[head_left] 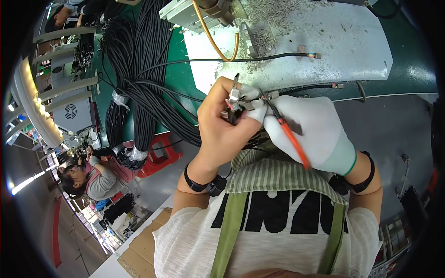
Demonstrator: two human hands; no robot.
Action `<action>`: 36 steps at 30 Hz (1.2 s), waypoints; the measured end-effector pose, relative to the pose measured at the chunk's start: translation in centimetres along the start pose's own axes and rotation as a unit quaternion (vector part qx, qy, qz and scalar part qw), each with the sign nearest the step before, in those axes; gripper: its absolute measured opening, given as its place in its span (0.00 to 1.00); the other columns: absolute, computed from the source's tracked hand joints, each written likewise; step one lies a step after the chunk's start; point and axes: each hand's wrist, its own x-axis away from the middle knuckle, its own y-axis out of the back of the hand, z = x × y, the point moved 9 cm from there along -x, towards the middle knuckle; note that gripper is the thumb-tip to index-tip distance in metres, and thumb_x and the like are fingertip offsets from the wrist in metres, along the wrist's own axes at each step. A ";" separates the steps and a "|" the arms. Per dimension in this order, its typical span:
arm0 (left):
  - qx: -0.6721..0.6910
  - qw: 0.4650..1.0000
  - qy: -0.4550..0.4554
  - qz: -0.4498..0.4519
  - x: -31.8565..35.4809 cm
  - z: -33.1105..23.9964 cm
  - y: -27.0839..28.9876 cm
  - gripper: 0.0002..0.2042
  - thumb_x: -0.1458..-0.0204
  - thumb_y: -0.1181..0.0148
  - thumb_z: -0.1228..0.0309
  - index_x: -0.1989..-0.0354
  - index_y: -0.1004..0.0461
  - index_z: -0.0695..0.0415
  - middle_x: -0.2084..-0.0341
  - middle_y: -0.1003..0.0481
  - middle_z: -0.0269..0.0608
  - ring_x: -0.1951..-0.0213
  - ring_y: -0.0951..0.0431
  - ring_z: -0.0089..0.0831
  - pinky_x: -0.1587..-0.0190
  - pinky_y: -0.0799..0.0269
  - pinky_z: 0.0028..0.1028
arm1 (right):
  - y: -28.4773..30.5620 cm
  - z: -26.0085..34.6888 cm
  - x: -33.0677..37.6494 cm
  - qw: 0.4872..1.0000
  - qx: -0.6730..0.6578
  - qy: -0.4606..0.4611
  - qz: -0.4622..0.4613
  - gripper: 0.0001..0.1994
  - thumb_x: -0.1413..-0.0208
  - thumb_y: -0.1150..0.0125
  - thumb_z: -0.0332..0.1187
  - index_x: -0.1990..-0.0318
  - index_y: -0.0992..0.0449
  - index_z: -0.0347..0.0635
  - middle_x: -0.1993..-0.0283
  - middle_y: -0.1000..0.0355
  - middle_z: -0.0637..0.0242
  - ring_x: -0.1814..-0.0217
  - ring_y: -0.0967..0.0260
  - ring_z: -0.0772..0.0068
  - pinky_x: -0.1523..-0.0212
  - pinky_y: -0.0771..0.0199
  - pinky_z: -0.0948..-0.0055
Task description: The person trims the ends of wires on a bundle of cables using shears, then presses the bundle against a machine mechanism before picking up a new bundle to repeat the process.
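Curled left fingers (217, 91) pinch a connector (235, 96); gloved right fingers (276, 133) grip a red-handled tool (294, 142).

Cannot make out the exact form of the small metal connectors (235, 96) at the bare left hand (225, 125), nor trace the black cables (150, 46) where hidden behind it. Cannot see the red-handled tool (293, 141) whole, partly covered by the white-gloved right hand (310, 123). Cannot view all of the grey machine (183, 15), cut off by the top edge, nor count the tiny metal scraps (263, 39).
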 end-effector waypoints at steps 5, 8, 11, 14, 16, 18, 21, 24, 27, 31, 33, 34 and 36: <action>0.200 0.965 0.161 0.059 0.0 2.8 -0.9 0.09 0.56 0.42 0.82 0.66 0.32 0.62 0.77 0.29 0.29 0.76 0.34 0.12 0.76 0.39 0.14 | -2.4 -1.8 0.4 0.949 -0.245 -0.138 0.142 0.06 0.49 0.43 0.31 0.69 0.26 0.37 0.81 0.32 0.66 0.83 0.34 0.73 0.80 0.37 0.75; 0.242 0.944 0.200 0.102 0.1 3.9 -0.9 0.08 0.54 0.43 0.80 0.65 0.32 0.62 0.77 0.29 0.29 0.78 0.35 0.11 0.78 0.41 0.15 | -1.7 -1.2 0.0 0.975 -0.178 -0.073 0.113 0.07 0.47 0.45 0.33 0.70 0.26 0.38 0.81 0.31 0.67 0.83 0.34 0.80 0.80 0.36 0.77; 0.281 0.931 0.230 0.046 -0.6 6.1 1.4 0.06 0.51 0.44 0.77 0.64 0.31 0.61 0.79 0.32 0.28 0.80 0.38 0.12 0.79 0.45 0.15 | 0.3 -2.1 -0.1 0.986 -0.141 -0.091 0.012 0.06 0.49 0.43 0.30 0.72 0.30 0.36 0.84 0.38 0.60 0.86 0.40 0.66 0.82 0.42 0.71; 0.302 0.926 0.214 0.074 -3.4 5.8 1.4 0.05 0.49 0.45 0.76 0.64 0.31 0.60 0.80 0.34 0.27 0.82 0.41 0.12 0.81 0.49 0.16 | 2.9 -3.0 -2.1 0.995 -0.075 -0.048 -0.045 0.11 0.43 0.47 0.38 0.71 0.26 0.40 0.83 0.35 0.72 0.86 0.39 0.85 0.84 0.40 0.83; 0.308 0.925 0.205 0.090 -5.2 5.7 1.2 0.05 0.48 0.45 0.75 0.64 0.31 0.59 0.81 0.35 0.27 0.83 0.42 0.12 0.82 0.50 0.16 | 2.8 -3.9 -4.0 0.990 -0.121 -0.065 -0.029 0.11 0.43 0.46 0.38 0.71 0.27 0.40 0.83 0.35 0.72 0.86 0.39 0.85 0.84 0.40 0.83; 0.313 0.925 0.192 0.098 -7.0 5.6 0.4 0.03 0.48 0.44 0.75 0.67 0.31 0.58 0.82 0.36 0.26 0.83 0.43 0.13 0.82 0.51 0.15 | 2.4 -4.7 -5.9 0.974 -0.203 -0.099 0.009 0.12 0.43 0.46 0.38 0.72 0.28 0.40 0.84 0.35 0.72 0.86 0.39 0.84 0.84 0.40 0.83; 0.287 0.934 0.180 0.117 -7.9 4.7 -0.2 0.03 0.49 0.43 0.75 0.69 0.31 0.58 0.83 0.37 0.26 0.84 0.42 0.13 0.82 0.50 0.15 | 1.4 -5.1 -7.6 0.932 -0.324 -0.147 0.065 0.13 0.44 0.45 0.39 0.73 0.29 0.39 0.84 0.36 0.72 0.85 0.39 0.84 0.85 0.40 0.82; 0.231 0.947 0.169 0.145 -8.5 3.7 -0.5 0.03 0.50 0.42 0.76 0.72 0.31 0.57 0.84 0.38 0.25 0.83 0.42 0.12 0.81 0.49 0.15 | 1.5 -4.9 -7.8 0.933 -0.317 -0.165 0.044 0.14 0.44 0.44 0.40 0.73 0.29 0.38 0.84 0.36 0.71 0.85 0.39 0.84 0.84 0.39 0.82; 0.164 0.967 0.124 0.154 -8.7 2.6 0.1 0.03 0.53 0.40 0.77 0.73 0.29 0.59 0.84 0.35 0.25 0.81 0.38 0.12 0.79 0.43 0.15 | 1.7 -4.9 -8.0 0.944 -0.290 -0.150 0.051 0.14 0.45 0.43 0.40 0.73 0.29 0.37 0.83 0.35 0.71 0.85 0.39 0.83 0.84 0.38 0.82; 0.089 0.989 0.029 0.117 -8.9 -0.3 0.3 0.04 0.55 0.39 0.77 0.71 0.28 0.60 0.81 0.31 0.27 0.79 0.34 0.13 0.76 0.38 0.16 | 2.3 -4.2 -8.2 0.967 -0.234 -0.071 0.072 0.14 0.45 0.43 0.40 0.74 0.29 0.37 0.83 0.34 0.70 0.84 0.38 0.83 0.84 0.37 0.81; 0.075 0.990 0.019 0.119 -8.9 -0.6 0.3 0.05 0.56 0.39 0.77 0.71 0.27 0.61 0.80 0.30 0.27 0.78 0.33 0.13 0.75 0.37 0.16 | 3.0 -3.3 -8.3 0.973 -0.224 -0.005 0.056 0.14 0.45 0.44 0.40 0.74 0.29 0.37 0.83 0.33 0.69 0.84 0.37 0.83 0.83 0.37 0.80; 0.058 0.991 0.010 0.119 -8.9 -0.9 0.4 0.05 0.56 0.39 0.76 0.70 0.27 0.61 0.79 0.29 0.27 0.78 0.33 0.13 0.74 0.36 0.16 | 3.2 -3.0 -8.3 0.973 -0.223 -0.005 0.057 0.14 0.45 0.44 0.40 0.74 0.29 0.37 0.83 0.33 0.69 0.84 0.37 0.83 0.83 0.37 0.80; 0.041 0.992 0.000 0.118 -8.8 -1.2 0.5 0.06 0.56 0.38 0.75 0.69 0.26 0.61 0.79 0.28 0.28 0.77 0.32 0.13 0.73 0.36 0.16 | 3.0 -3.3 -8.2 0.960 -0.244 -0.111 0.078 0.14 0.46 0.43 0.38 0.76 0.29 0.37 0.83 0.32 0.68 0.83 0.36 0.82 0.83 0.37 0.80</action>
